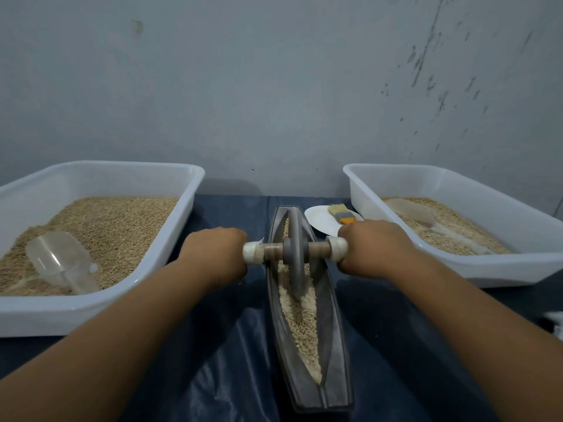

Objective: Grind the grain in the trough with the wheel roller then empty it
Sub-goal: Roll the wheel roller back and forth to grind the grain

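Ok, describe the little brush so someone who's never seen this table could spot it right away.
Start at the long grey trough in the middle of the dark-covered table. Just past its far end, to the right, sits a white plate beside the right-hand white tub. The brush lies on that plate: pale bristles, grey band, and the only orange handle here.

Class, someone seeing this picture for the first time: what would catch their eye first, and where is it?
At the centre, the left hand and right hand grip the axle handles of a grey wheel roller standing in a long trough of grain. A white tub of grain sits on each side, each with a clear scoop lying in it.
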